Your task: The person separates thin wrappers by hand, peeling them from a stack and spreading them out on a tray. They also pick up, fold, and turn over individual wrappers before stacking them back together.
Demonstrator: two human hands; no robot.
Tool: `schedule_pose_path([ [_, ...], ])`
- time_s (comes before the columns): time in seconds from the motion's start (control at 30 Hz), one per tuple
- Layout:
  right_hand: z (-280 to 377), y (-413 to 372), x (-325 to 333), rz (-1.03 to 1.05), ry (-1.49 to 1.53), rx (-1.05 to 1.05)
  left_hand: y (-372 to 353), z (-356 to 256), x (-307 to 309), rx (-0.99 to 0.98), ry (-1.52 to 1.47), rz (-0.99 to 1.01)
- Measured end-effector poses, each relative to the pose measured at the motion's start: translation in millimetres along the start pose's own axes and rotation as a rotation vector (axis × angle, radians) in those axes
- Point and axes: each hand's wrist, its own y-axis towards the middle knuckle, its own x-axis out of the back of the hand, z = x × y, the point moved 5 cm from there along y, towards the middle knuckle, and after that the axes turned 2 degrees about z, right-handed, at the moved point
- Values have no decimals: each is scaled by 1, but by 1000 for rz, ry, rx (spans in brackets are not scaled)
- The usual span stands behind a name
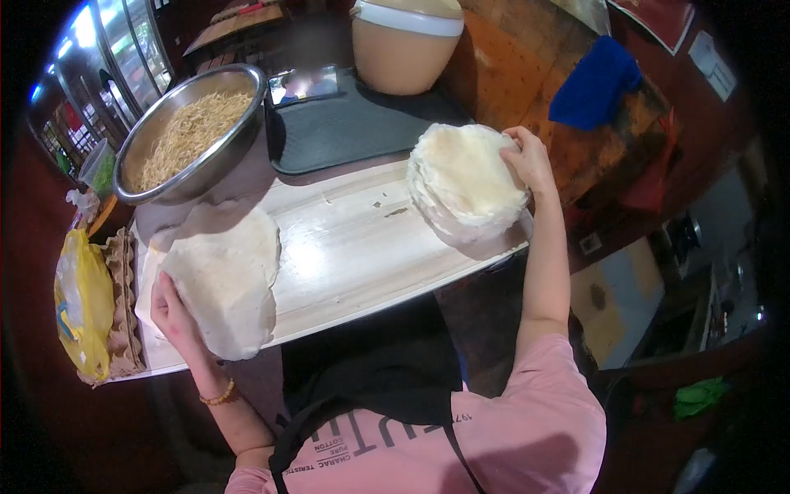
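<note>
Two lots of thin, pale, round dough sheets lie on a light wooden board [354, 239]. My left hand [174, 317] rests at the left edge of the larger, floppy sheets [226, 280], its thumb side against them; part of its fingers is hidden at that edge. At the board's right end is a thick stack of round sheets [469, 181] with ragged edges. My right hand [529, 160] pinches the right rim of this stack's upper sheet between thumb and fingers. A few small dark flakes lie on the board between the two lots.
Behind the board are a metal bowl [189, 136] of pale shreds, a dark tray [354, 123] with a phone [303, 85], and a beige bucket [406, 49]. Egg cartons [123, 305] and a yellow bag [85, 305] stand left. A blue cloth [594, 84] lies back right.
</note>
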Motion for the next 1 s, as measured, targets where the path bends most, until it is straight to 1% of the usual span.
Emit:
schedule_pose_path([
  [0.03,2,-1,-1,-1,3,-2,0,-4,-6,-3,3,2],
  [0.1,3,-1,-6,7,-147,-66,-2,-17,-20,-57,-27,19],
  [0.13,14,-6,-9,12,-141,-60,-2,-21,-24,-60,-22,10],
  [0.2,57,-25,-6,-185,-420,202,-4,-32,-45,-97,57,166],
  [0.27,94,-35,-16,41,-179,333,-29,-65,-93,-25,99,329],
  [0.3,116,-47,-25,134,-29,435,-38,-78,-117,-129,96,479],
  [0.33,137,-60,-33,225,123,534,-53,-95,-140,-111,34,607],
  [0.37,151,-69,-36,226,131,542,-67,-108,-159,-69,-46,709],
  [0.43,177,-89,-46,553,499,619,-87,-130,-184,-60,-126,902],
  [0.47,180,-95,-47,553,502,630,-93,-142,-191,-112,-104,948],
  [0.5,181,-101,-50,644,624,574,-97,-151,-197,-163,-82,992],
  [0.53,181,-105,-53,736,742,512,-97,-151,-199,-166,-82,985],
  [0.57,177,-108,-50,741,739,518,-95,-147,-199,-117,-148,917],
  [0.6,164,-109,-52,869,841,328,-92,-141,-200,-68,-213,851],
  [0.63,156,-113,-55,989,936,128,-87,-132,-202,-68,-216,847],
  [0.67,158,-115,-52,991,934,129,-72,-120,-200,-104,-114,737],
  [0.7,165,-114,-42,916,973,136,-60,-106,-194,-138,-11,627],
  [0.73,170,-113,-34,838,1012,141,-51,-92,-184,-157,48,565],
  [0.77,173,-114,-33,833,1013,138,-39,-77,-172,-180,105,507],
  [0.8,176,-114,-33,839,1020,112,-29,-62,-158,-198,100,456],
  [0.83,177,-113,-33,843,1027,85,-20,-49,-142,-150,103,443],
  [0.87,177,-111,-33,832,1029,79,-13,-43,-127,-162,137,406],
  [0.93,175,-99,-28,714,1062,85,-1,-42,-96,-184,247,331],
  [0.97,170,-87,-17,580,1016,153,2,-47,-81,-192,298,286],
  [1.0,162,-74,-3,447,963,220,14,-38,-62,-193,339,267],
])
